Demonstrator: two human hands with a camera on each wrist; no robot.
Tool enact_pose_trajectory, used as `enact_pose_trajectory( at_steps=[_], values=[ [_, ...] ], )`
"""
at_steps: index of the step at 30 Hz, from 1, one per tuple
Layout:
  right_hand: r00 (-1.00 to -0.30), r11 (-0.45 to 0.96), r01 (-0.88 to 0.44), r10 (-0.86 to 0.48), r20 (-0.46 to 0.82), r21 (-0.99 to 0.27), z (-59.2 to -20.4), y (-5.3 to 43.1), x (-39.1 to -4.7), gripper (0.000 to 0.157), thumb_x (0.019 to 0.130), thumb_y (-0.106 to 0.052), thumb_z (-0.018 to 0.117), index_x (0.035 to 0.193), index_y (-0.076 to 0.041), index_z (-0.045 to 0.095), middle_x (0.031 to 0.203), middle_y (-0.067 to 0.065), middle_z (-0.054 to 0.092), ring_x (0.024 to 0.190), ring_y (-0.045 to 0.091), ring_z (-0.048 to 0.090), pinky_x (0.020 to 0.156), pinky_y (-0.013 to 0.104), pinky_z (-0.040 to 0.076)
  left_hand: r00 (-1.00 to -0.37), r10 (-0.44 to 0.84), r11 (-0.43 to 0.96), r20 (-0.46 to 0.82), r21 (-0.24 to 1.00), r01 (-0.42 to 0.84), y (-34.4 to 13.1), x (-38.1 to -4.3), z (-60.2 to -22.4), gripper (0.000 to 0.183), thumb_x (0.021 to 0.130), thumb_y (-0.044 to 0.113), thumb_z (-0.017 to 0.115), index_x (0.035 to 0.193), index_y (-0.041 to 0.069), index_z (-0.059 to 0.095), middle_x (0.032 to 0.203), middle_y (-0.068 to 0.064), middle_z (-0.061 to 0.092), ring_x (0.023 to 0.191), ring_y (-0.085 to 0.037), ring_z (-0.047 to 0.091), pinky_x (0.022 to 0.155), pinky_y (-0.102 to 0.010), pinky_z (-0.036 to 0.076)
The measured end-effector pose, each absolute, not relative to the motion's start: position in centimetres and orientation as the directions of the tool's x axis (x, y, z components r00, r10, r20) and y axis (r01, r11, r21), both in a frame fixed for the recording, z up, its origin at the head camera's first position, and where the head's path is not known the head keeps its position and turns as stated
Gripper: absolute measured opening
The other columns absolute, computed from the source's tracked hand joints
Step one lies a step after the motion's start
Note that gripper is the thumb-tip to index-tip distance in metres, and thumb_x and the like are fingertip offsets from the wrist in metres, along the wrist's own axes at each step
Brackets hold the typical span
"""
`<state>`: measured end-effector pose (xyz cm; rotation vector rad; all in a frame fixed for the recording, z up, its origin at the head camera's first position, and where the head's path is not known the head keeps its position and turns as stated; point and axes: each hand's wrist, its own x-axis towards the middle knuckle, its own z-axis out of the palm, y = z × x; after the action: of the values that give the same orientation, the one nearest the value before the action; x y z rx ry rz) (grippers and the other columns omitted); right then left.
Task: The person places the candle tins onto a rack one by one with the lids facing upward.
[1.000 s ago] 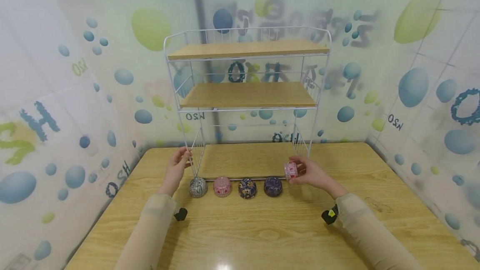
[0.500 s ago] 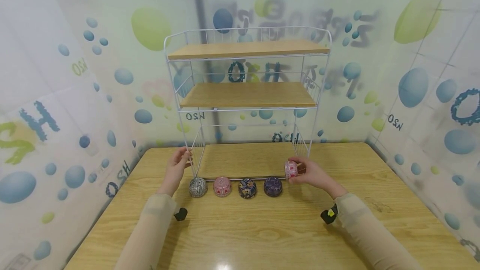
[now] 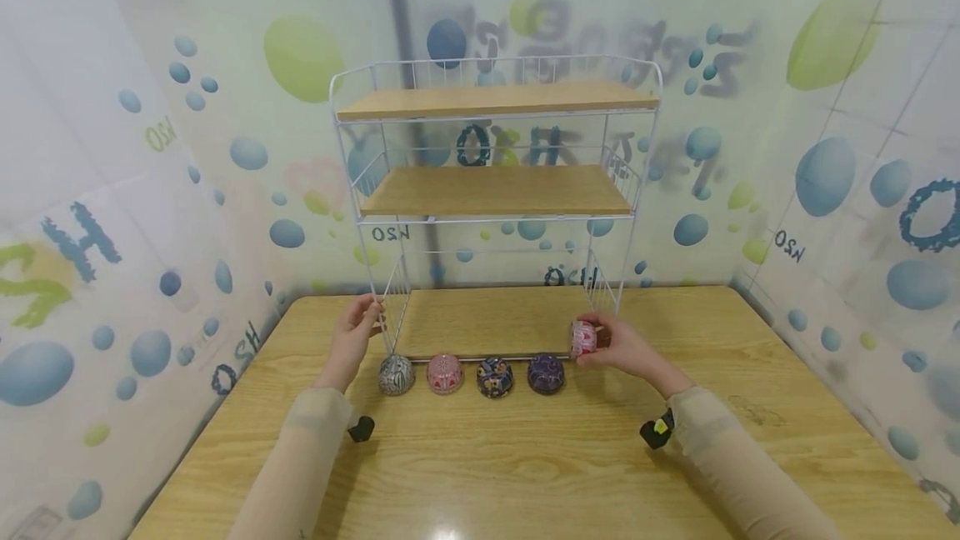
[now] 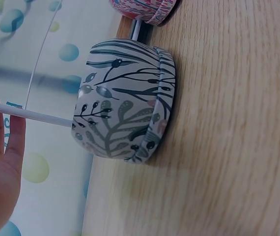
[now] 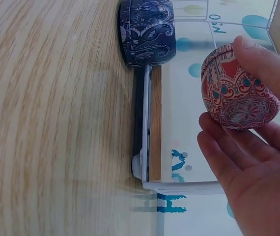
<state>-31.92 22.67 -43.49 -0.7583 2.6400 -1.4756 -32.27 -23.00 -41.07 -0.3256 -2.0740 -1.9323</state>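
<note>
My right hand (image 3: pixel 621 346) grips a small round tin (image 5: pixel 240 86) with a red, white and teal pattern, thumb on one side and fingers on the other. It is tilted and raised over the right front corner of the rack's bottom shelf. My left hand (image 3: pixel 355 336) holds the left front post (image 4: pixel 42 117) of the white wire rack, its fingers behind the post in the left wrist view. Along the rack's front edge stand a black-and-white leaf-print tin (image 4: pixel 125 101), a pink tin (image 3: pixel 445 374), a multicoloured tin (image 3: pixel 495 377) and a dark purple paisley tin (image 5: pixel 149 33).
The rack has a wooden top shelf (image 3: pixel 495 98), a middle shelf (image 3: pixel 495 190) and a bottom shelf (image 3: pixel 487 319) at table height. It stands at the back of a wooden table (image 3: pixel 480 465), against a wall (image 3: pixel 225 215) covering with blue and green spots.
The right hand and its tin have shifted very slightly to the right. My left hand, the rack and the row of tins have not moved.
</note>
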Motion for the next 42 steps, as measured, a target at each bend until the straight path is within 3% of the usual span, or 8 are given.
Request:
enact_pose_trajectory(
  at_steps=[5, 12, 15, 21, 27, 34, 40, 42],
  values=[
    [-0.885, 0.433, -0.393, -0.417, 0.207, -0.811, -43.6, 22.5, -32.0, 0.072, 0.076, -0.014, 0.084, 0.133, 0.006, 0.045, 0.113, 0.019, 0.058, 0.096, 0.029, 0.062, 0.076, 0.032, 0.055, -0.932, -0.029, 0.074, 0.36, 0.931, 0.358, -23.0, -32.2, -41.0, 0.013, 0.103, 0.01, 0.047, 0.108, 0.004, 0.056, 0.095, 0.002, 0.058, 0.093, -0.022, 0.057, 0.093, -0.057, 0.046],
    [-0.887, 0.442, -0.4, -0.409, 0.216, -0.803, -43.7, 22.4, -32.1, 0.071, 0.076, -0.014, 0.084, 0.133, 0.006, 0.045, 0.113, 0.019, 0.057, 0.097, 0.029, 0.06, 0.077, 0.033, 0.054, -0.935, -0.041, 0.072, 0.353, 0.934, 0.349, -23.0, -32.3, -41.0, 0.012, 0.103, 0.009, 0.047, 0.108, 0.005, 0.057, 0.109, -0.03, 0.051, 0.093, -0.024, 0.057, 0.09, -0.052, 0.05],
    [-0.889, 0.439, -0.393, -0.407, 0.212, -0.808, -43.7, 22.5, -32.1, 0.072, 0.077, -0.014, 0.084, 0.133, 0.006, 0.044, 0.115, 0.019, 0.056, 0.099, 0.03, 0.059, 0.079, 0.034, 0.054, -0.935, -0.043, 0.069, 0.351, 0.935, 0.348, -23.2, -32.9, -41.6, 0.013, 0.103, 0.009, 0.047, 0.109, 0.003, 0.057, 0.107, -0.026, 0.053, 0.091, -0.019, 0.057, 0.089, -0.05, 0.051],
    [-0.859, 0.431, -0.462, -0.434, 0.271, -0.775, -44.0, 22.7, -32.1, 0.077, 0.078, -0.018, 0.083, 0.135, 0.011, 0.04, 0.116, 0.024, 0.055, 0.099, 0.031, 0.059, 0.078, 0.034, 0.055, -0.931, -0.046, 0.062, 0.361, 0.931, 0.358, -23.8, -34.2, -43.0, 0.014, 0.103, 0.013, 0.048, 0.11, 0.007, 0.057, 0.097, 0.001, 0.058, 0.09, -0.015, 0.058, 0.088, -0.044, 0.052],
    [-0.852, 0.426, -0.476, -0.441, 0.282, -0.77, -44.0, 22.6, -32.0, 0.074, 0.078, -0.015, 0.082, 0.135, 0.011, 0.043, 0.115, 0.024, 0.057, 0.098, 0.032, 0.06, 0.077, 0.034, 0.055, -0.916, -0.046, 0.077, 0.399, 0.915, 0.396, -23.8, -34.3, -43.3, 0.02, 0.102, 0.022, 0.051, 0.111, 0.006, 0.058, 0.1, -0.005, 0.057, 0.092, -0.017, 0.058, 0.083, -0.036, 0.054],
    [-0.892, 0.453, -0.394, -0.399, 0.213, -0.8, -43.8, 22.4, -31.8, 0.072, 0.08, -0.004, 0.079, 0.137, 0.012, 0.039, 0.122, 0.028, 0.054, 0.107, 0.041, 0.058, 0.081, 0.038, 0.055, -0.883, -0.002, 0.064, 0.469, 0.882, 0.468, -23.9, -34.7, -43.6, 0.017, 0.102, 0.025, 0.053, 0.11, 0.014, 0.062, 0.1, 0.002, 0.059, 0.09, -0.013, 0.057, 0.077, -0.025, 0.053],
    [-0.901, 0.455, -0.363, -0.394, 0.182, -0.813, -43.5, 22.1, -31.7, 0.071, 0.08, -0.001, 0.077, 0.137, 0.013, 0.037, 0.123, 0.031, 0.052, 0.11, 0.044, 0.055, 0.083, 0.044, 0.054, -0.909, -0.043, 0.08, 0.415, 0.908, 0.411, -23.8, -34.5, -43.4, 0.018, 0.102, 0.024, 0.052, 0.11, 0.009, 0.059, 0.103, -0.01, 0.058, 0.088, -0.012, 0.056, 0.078, -0.026, 0.054],
    [-0.9, 0.45, -0.364, -0.394, 0.185, -0.816, -43.4, 22.1, -31.8, 0.071, 0.08, -0.003, 0.079, 0.137, 0.012, 0.039, 0.123, 0.03, 0.053, 0.11, 0.043, 0.056, 0.083, 0.042, 0.054, -0.917, -0.049, 0.074, 0.396, 0.917, 0.392, -23.8, -34.4, -43.5, 0.019, 0.102, 0.022, 0.052, 0.111, 0.006, 0.058, 0.102, -0.007, 0.059, 0.088, -0.012, 0.056, 0.079, -0.026, 0.054]
  ],
)
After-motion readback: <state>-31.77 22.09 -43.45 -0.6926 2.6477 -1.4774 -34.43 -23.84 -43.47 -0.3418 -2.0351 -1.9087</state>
